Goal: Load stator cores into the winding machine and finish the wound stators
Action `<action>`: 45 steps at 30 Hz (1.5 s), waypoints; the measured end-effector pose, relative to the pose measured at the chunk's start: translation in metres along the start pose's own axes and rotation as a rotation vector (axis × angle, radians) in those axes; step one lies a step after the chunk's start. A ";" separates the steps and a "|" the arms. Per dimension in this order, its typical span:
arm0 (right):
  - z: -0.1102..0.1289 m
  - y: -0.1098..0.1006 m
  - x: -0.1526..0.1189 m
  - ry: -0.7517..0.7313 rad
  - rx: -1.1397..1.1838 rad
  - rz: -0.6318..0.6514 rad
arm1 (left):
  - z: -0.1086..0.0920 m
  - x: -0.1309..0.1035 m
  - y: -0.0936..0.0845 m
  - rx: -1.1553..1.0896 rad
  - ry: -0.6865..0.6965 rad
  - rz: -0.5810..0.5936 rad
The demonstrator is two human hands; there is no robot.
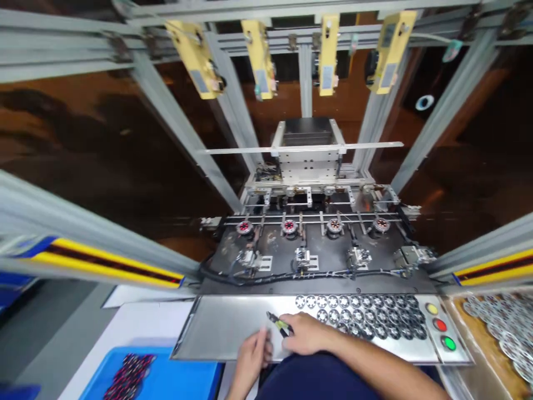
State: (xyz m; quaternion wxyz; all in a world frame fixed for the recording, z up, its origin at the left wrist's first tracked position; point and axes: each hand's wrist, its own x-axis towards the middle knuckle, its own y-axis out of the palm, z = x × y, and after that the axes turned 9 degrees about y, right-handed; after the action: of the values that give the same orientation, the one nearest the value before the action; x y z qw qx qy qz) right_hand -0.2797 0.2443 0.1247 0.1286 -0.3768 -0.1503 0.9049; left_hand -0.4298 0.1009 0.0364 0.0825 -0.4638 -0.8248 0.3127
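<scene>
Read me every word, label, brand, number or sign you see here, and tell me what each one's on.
No text is readable in this view.
Pale label-like patches on the yellow overhead units: too small and blurred to read.
Yellow button, red button, green button: no legible marking.
Pliers in the right hand: no legible lettering.

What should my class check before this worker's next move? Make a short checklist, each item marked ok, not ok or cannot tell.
1. Pliers held: ok, in the right hand.
2. Pliers' tips closed: cannot tell, too small.
3. Left hand empty: cannot tell, fingers curled beside the pliers.
4. Both hands off the green button: ok.
5. Discs in rows on the metal shelf: ok.
6. Red-and-black parts in the blue tray laid in rows: not ok, heaped.
</scene>
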 end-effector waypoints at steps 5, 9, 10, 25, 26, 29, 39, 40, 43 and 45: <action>0.018 0.045 0.026 0.038 -0.331 -0.100 | -0.010 -0.015 0.008 -0.276 -0.182 0.227; 0.017 0.054 0.025 0.099 -0.498 -0.138 | -0.009 -0.013 0.008 -0.338 -0.183 0.222; 0.017 0.055 0.026 0.109 -0.532 -0.142 | -0.008 -0.011 0.007 -0.325 -0.176 0.211; 0.025 -0.141 -0.016 -0.278 -0.896 -0.468 | -0.040 0.076 -0.149 0.287 0.335 -0.130; 0.029 -0.166 -0.005 -0.303 -0.920 -0.503 | -0.052 0.100 -0.165 0.332 0.383 -0.148; 0.045 -0.218 0.044 -0.379 -0.983 -0.546 | -0.087 0.180 -0.186 0.459 0.538 -0.107; 0.026 -0.223 0.153 -0.520 -0.969 -0.551 | -0.085 0.308 -0.135 0.754 0.648 0.186; 0.022 -0.223 0.156 -0.524 -0.957 -0.551 | -0.082 0.311 -0.134 0.775 0.645 0.203; 0.014 -0.226 0.163 -0.531 -0.915 -0.549 | -0.074 0.320 -0.135 0.824 0.647 0.250; 0.011 -0.227 0.168 -0.532 -0.892 -0.540 | -0.071 0.326 -0.136 0.845 0.653 0.286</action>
State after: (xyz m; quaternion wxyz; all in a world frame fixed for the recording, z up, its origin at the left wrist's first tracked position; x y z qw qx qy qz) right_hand -0.3754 0.5093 0.1079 0.1412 -0.1029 -0.6347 0.7528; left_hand -0.6780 0.3474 0.1235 0.4698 -0.5707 -0.4879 0.4644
